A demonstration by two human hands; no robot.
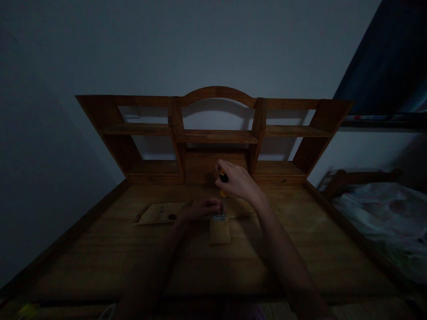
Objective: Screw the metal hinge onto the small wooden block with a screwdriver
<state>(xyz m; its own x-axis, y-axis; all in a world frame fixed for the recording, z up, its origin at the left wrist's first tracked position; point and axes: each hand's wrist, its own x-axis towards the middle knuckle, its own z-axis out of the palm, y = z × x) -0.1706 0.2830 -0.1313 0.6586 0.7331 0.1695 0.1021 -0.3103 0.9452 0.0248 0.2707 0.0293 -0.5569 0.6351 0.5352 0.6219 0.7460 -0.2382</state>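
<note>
A screwdriver [223,177] with a yellow and black handle stands nearly upright, my right hand [237,178] closed around its handle. Its shaft points down to a small metal hinge [219,218] at the far edge of a small light wooden block [219,232]. Beside the shaft is my left hand [204,208], its fingers drawn together close to the hinge; what they pinch is hidden. Behind and left of that hand lies a light board [162,212] with dark marks and a rough left end.
The wooden desk [300,235] carries an open shelf unit [216,135] along its back, against a pale wall. To the right are a bed with a clear plastic cover [387,213] and a dark curtain [390,58]. Something yellow [28,310] shows at the lower left.
</note>
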